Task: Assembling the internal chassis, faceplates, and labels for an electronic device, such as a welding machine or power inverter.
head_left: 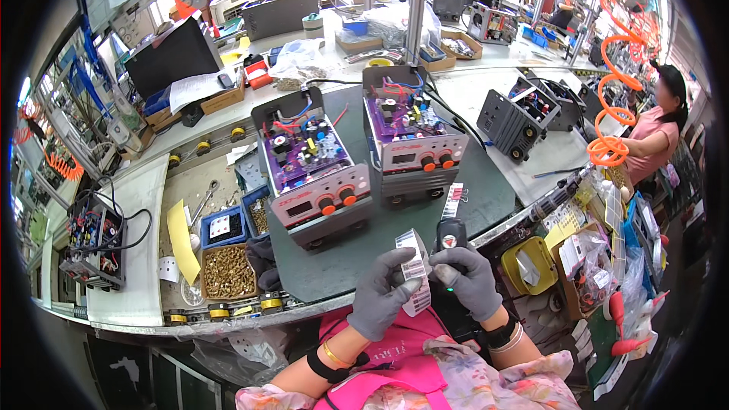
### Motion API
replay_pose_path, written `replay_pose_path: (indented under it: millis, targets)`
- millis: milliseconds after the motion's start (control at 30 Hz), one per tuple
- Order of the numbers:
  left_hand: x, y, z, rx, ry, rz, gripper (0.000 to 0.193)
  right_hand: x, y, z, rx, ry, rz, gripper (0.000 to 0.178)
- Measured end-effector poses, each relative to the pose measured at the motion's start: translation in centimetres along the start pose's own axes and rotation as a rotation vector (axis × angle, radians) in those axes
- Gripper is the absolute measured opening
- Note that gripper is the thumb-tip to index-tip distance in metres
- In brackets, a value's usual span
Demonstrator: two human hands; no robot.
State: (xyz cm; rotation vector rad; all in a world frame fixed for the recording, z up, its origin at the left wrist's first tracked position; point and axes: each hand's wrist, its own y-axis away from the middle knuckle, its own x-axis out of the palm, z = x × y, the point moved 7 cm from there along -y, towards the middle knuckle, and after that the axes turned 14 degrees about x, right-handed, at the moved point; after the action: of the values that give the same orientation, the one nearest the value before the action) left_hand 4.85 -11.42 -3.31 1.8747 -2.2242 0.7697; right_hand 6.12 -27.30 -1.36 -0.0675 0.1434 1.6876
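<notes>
My left hand point(383, 292), in a grey glove, is closed on a curling strip of white barcode labels point(411, 247). The fingertips of my gloved right hand point(472, 282) are pinched at the strip's right edge. Just beyond them is a black handheld device point(451, 234), its lower part hidden by my right hand. Past it, a short printed strip point(453, 200) lies near a binder clip. Two open-topped machines with purple circuit boards and orange knobs, a left unit point(315, 175) and a right unit point(414, 133), stand on the dark green mat point(402, 235).
At left are a tray of brass fittings point(228, 272), a blue bin point(222, 226) and a yellow sheet point(181, 239). More machines point(520, 118) stand to the right, near a coiled orange hose point(611, 106) and a co-worker point(653, 133). A yellow container point(529, 266) sits low at right.
</notes>
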Motion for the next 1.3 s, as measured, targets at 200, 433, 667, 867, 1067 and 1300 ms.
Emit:
replay_pose_path:
  millis: [200,433,667,867,1067,1300]
  targets:
    - [1.3,-1.4,-1.6,-0.068,-0.161,0.116,0.043,-2.3,-1.2,0.7,-0.076,0.254,-0.174,0.024]
    - [-0.5,-0.3,-3.7,-0.435,-0.023,0.379,0.045,-10.3,-8.5,-4.1,0.377,0.984,-0.463,0.034]
    - [0.8,1.2,-3.7,-0.323,-0.432,0.892,0.046,-8.6,-14.2,-5.2,0.501,1.089,-0.451,0.033]
    - [4.8,1.1,-2.1,-0.239,-0.39,0.924,0.042,-7.6,-13.1,-6.1,0.467,1.016,-0.435,0.032]
    - [7.3,2.9,-0.6,-0.073,-0.492,1.057,0.04,-4.8,-13.0,-3.6,0.384,1.199,-0.469,0.045]
    - [8.2,2.6,-1.4,-0.226,-0.415,1.013,0.034,-11.8,-13.3,-10.0,0.106,0.345,-0.275,0.019]
